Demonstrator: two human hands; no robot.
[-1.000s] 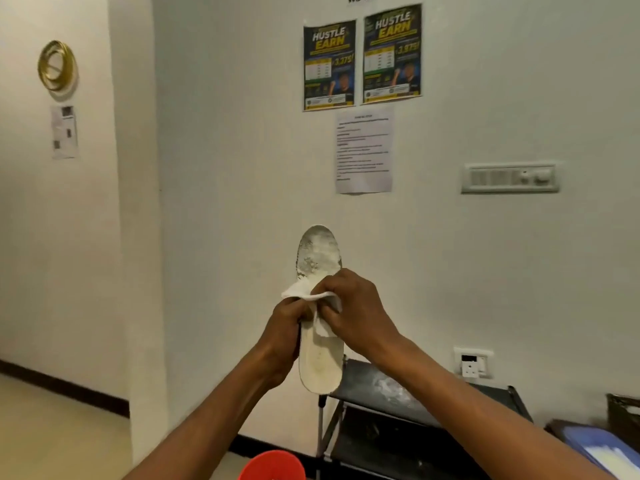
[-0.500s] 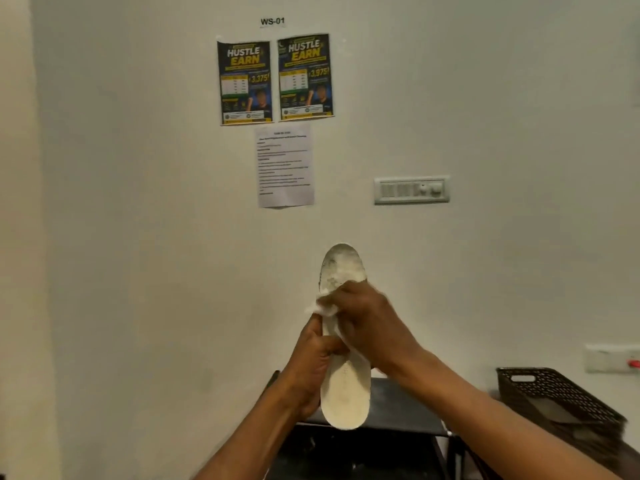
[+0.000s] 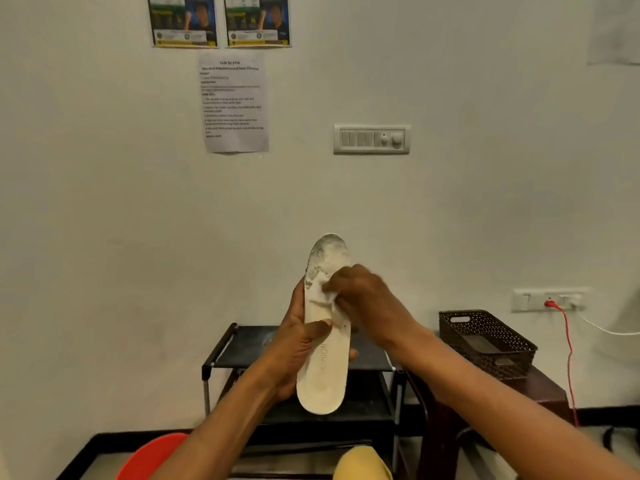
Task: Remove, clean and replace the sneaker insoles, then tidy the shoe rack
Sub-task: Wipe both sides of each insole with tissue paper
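White foam insole [image 3: 323, 358] stands upright at the centre of the frame, toe end up and printed face toward us, in front of the wall and above the black shoe rack [image 3: 221, 344]. Our left hand [image 3: 298, 344] grips its lower half, thumb across the face and fingers curled behind. Our right hand [image 3: 363, 299] pinches a white cloth [image 3: 328, 289] against the upper part, just below the grey, scuffed toe area. At right, a dark perforated basket [image 3: 485, 337] rests on a brown stool [image 3: 547, 386]. On the wall we see a switch panel [image 3: 372, 139], a printed sheet [image 3: 235, 102] and 2 posters [image 3: 183, 20] at the upper left. A red object [image 3: 152, 455] and a yellow object [image 3: 362, 462] show at the bottom edge; we cannot tell what they are.
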